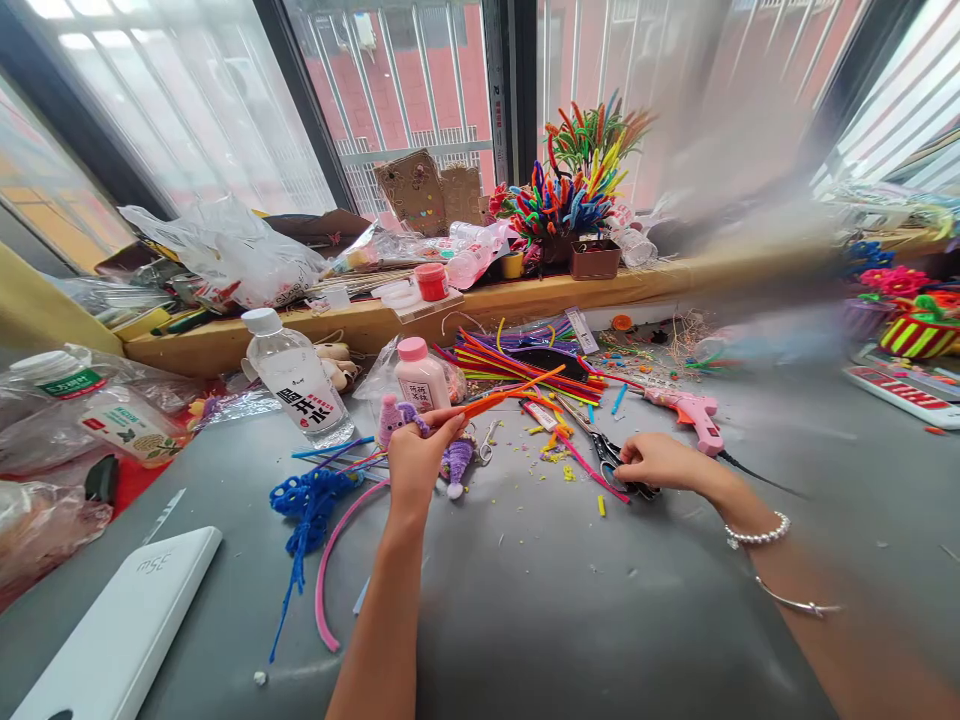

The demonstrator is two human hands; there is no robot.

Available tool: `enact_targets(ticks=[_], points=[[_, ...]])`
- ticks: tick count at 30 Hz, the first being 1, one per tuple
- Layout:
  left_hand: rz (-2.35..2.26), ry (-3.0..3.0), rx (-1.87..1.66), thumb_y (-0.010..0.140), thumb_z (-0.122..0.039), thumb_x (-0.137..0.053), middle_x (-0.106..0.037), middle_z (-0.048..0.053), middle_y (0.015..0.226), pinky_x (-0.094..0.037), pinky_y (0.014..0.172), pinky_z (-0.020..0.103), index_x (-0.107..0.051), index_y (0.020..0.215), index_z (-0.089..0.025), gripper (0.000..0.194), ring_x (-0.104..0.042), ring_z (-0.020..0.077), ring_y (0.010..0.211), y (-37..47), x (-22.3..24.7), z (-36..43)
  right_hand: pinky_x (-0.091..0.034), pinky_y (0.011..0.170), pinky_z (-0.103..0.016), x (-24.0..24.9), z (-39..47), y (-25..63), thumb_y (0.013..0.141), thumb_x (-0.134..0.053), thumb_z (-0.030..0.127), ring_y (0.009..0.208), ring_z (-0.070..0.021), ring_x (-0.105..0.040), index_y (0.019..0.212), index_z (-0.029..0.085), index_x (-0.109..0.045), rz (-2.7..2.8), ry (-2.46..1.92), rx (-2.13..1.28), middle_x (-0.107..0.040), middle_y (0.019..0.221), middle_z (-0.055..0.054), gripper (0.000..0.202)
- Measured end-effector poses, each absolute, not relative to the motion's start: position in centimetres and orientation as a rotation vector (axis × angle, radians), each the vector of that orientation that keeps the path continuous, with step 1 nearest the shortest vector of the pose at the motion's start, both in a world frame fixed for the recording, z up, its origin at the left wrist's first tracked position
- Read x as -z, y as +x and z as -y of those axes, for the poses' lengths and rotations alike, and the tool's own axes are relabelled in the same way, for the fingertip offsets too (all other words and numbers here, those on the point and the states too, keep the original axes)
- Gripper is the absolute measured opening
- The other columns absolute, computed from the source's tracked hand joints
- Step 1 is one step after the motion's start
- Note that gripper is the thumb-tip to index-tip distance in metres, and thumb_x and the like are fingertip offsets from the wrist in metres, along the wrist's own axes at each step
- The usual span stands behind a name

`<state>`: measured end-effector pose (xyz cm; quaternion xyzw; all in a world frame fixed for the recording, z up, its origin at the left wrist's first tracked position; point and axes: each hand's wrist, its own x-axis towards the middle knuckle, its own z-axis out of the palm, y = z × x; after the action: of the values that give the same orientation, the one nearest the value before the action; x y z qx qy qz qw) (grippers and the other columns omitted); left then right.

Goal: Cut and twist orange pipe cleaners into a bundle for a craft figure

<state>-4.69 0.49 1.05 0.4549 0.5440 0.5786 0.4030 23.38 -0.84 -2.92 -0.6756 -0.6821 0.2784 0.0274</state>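
Observation:
My left hand [414, 462] is closed in a pinch on several orange pipe cleaners [504, 398], whose free ends point right. Over the table, my right hand [667, 462] has its fingers closed at the black handles of a pair of scissors [604, 450]; the blades point away toward the pipe cleaner pile. A pink pipe cleaner [585, 466] lies beside the scissors. Just behind my left hand are a purple crocheted figure [390, 418] and another crocheted piece [456, 462], both partly covered.
A water bottle [300, 380] and a pink-capped bottle [421, 375] stand at the back left. Bundled pipe cleaners [517, 360] lie ahead. A pink glue gun [694, 415] rests at right, blue yarn [311, 505] and a white power bank [127, 620] at left. Yellow scraps are scattered midway.

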Motion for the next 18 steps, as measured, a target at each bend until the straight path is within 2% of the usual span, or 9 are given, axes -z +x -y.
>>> enact_targets(ticks=[5, 9, 14, 18], points=[[-1.378, 1.152, -1.445, 0.053, -0.026, -0.069, -0.067, 0.003, 0.061, -0.049, 0.066, 0.027, -0.068, 0.073, -0.012, 0.024, -0.063, 0.0158, 0.062, -4.8, -0.8, -0.6, -0.036, 0.044, -0.018, 2.4, 0.7, 24.1, 0.064, -0.054, 0.031, 0.048, -0.01, -0.051, 0.06, 0.014, -0.054, 1.836, -1.949, -1.289, -0.056, 0.054, -0.001, 0.018], [-1.386, 1.159, -1.43, 0.053, -0.027, -0.069, -0.068, 0.004, 0.063, -0.049, 0.068, 0.027, -0.067, 0.074, -0.012, 0.025, -0.064, 0.0166, 0.065, -5.0, -0.6, -0.8, -0.033, 0.042, -0.017, 1.9, 0.8, 24.2, 0.066, -0.055, 0.032, 0.047, -0.0089, -0.052, 0.06, 0.015, -0.051, 1.685, -1.958, -1.363, -0.058, 0.055, -0.002, 0.019], [-1.393, 1.167, -1.426, 0.053, -0.027, -0.069, -0.068, 0.004, 0.064, -0.049, 0.067, 0.027, -0.067, 0.075, -0.012, 0.026, -0.064, 0.0167, 0.066, -5.1, -0.5, -0.9, -0.032, 0.038, -0.017, 1.0, 1.1, 24.4, 0.064, -0.06, 0.045, 0.039, -0.0062, -0.046, 0.06, 0.014, -0.051, 1.571, -1.943, -1.349, -0.053, 0.049, 0.001, 0.032], [-1.411, 1.181, -1.424, 0.053, -0.029, -0.069, -0.067, 0.004, 0.063, -0.049, 0.066, 0.027, -0.067, 0.075, -0.012, 0.028, -0.063, 0.0168, 0.065, -5.0, -0.6, -0.8, -0.033, 0.039, -0.017, 0.5, 1.6, 24.7, 0.063, -0.06, 0.051, 0.039, -0.0055, -0.046, 0.068, 0.012, -0.054, 1.485, -1.86, -1.515, -0.059, 0.054, -0.002, 0.039]])
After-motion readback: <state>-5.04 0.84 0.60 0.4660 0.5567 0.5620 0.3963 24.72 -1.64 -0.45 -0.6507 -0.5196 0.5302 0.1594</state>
